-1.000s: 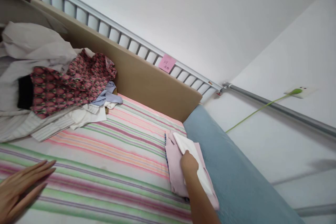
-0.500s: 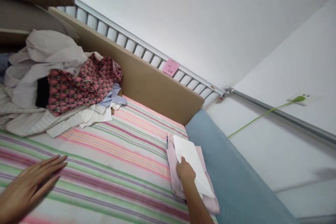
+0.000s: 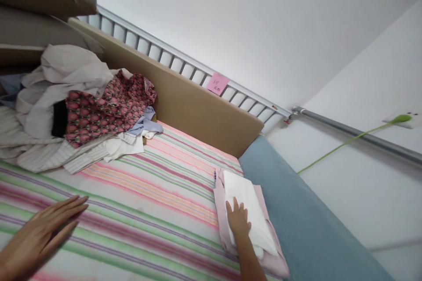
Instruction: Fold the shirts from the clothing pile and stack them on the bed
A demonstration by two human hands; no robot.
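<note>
My right hand (image 3: 238, 220) lies flat, fingers out, on a folded white cloth (image 3: 249, 208) that tops a folded pink garment (image 3: 224, 224) at the right side of the striped bed sheet (image 3: 148, 202). My left hand (image 3: 39, 237) rests open and flat on the sheet at the lower left, holding nothing. A heap of unfolded clothes (image 3: 66, 109), with a red floral piece (image 3: 105, 107) on top of white and striped shirts, sits at the far left of the bed.
A tan headboard panel (image 3: 198, 109) and a white railing with a pink sticky note (image 3: 217, 84) run behind the bed. A blue mattress edge (image 3: 296, 219) lies right of the folded stack. A green cable (image 3: 349, 140) crosses the white wall. Pillows (image 3: 39, 0) are stacked top left.
My right hand has opened from a curled grip to lie flat on the white cloth. The view shifted a little; my left hand stayed flat on the sheet.
</note>
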